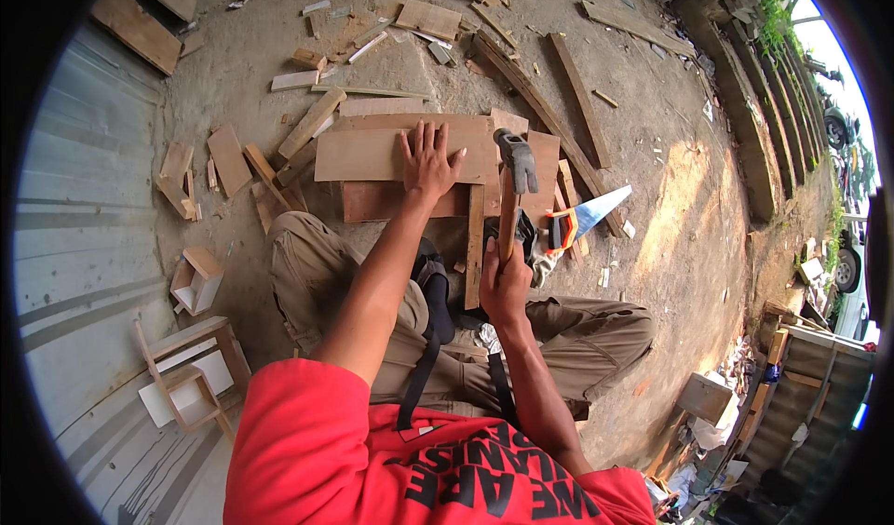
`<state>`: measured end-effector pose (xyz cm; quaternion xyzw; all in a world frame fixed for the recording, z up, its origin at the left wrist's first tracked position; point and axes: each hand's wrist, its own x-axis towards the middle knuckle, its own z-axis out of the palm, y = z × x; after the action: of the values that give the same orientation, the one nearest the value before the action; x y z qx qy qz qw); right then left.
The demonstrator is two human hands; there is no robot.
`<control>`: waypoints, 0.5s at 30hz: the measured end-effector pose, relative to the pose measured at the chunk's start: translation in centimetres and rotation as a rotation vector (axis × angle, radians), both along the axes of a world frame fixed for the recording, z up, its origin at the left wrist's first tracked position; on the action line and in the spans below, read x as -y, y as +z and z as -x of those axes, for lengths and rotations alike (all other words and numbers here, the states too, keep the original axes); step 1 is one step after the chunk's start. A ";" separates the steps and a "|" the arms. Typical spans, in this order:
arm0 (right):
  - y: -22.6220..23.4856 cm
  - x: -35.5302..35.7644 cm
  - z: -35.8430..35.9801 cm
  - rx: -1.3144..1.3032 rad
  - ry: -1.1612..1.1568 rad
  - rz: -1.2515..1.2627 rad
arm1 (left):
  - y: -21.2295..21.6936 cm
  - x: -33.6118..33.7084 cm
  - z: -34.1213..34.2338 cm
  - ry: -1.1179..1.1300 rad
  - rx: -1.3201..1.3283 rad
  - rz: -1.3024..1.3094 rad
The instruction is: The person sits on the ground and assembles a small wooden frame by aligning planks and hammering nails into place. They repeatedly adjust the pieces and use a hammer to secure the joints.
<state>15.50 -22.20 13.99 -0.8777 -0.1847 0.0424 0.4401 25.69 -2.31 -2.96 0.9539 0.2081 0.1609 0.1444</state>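
My left hand (429, 161) lies flat with spread fingers on a light plywood board (358, 155). Under that board, a darker reddish board (368, 203) shows along its near edge. In my right hand (507, 283) is a claw hammer (515, 164), gripped by its wooden handle with the metal head raised at the boards' right end. A narrow wood strip (475, 246) runs from the boards toward me, just left of the hammer handle. To the right of the hammer, a handsaw (589, 215) with an orange and black handle rests among wood pieces.
Long timbers (549, 115) and scattered offcuts lie on the ground beyond the boards. Small wooden boxes (197, 281) and a frame-like wooden piece (191, 376) stand at left by a corrugated metal wall (84, 171). Debris and a pale box (705, 397) sit at lower right.
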 end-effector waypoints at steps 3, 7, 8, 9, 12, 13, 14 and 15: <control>0.1 -0.8 -0.9 0.084 0.057 -0.067 | 0.2 -0.1 -0.1 -0.006 -0.039 0.002; -8.6 3.2 -1.1 -0.196 -0.043 0.330 | 0.5 0.8 -0.6 -0.013 -0.017 0.032; -9.3 4.2 -0.7 -0.146 -0.046 0.265 | 0.4 0.6 -0.9 0.001 -0.003 0.046; -9.1 4.8 -0.4 -0.176 -0.062 0.216 | 0.5 0.2 -1.2 0.009 0.000 0.029; -7.4 4.7 0.7 -0.193 -0.075 0.256 | 0.6 -0.1 -0.9 0.007 -0.044 -0.008; -6.0 4.2 0.9 -0.193 -0.084 0.223 | 0.8 0.2 -0.8 0.004 -0.037 0.005; -4.2 3.1 0.6 -0.187 -0.089 0.182 | 0.9 0.1 -0.9 0.007 -0.023 0.010; -2.7 2.3 0.3 -0.140 -0.069 0.147 | 0.6 0.4 -0.4 0.004 -0.022 0.023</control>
<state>15.16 -24.45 11.29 -0.9084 -0.1198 0.1018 0.3874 26.10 -2.72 -2.36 0.9535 0.2137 0.1481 0.1524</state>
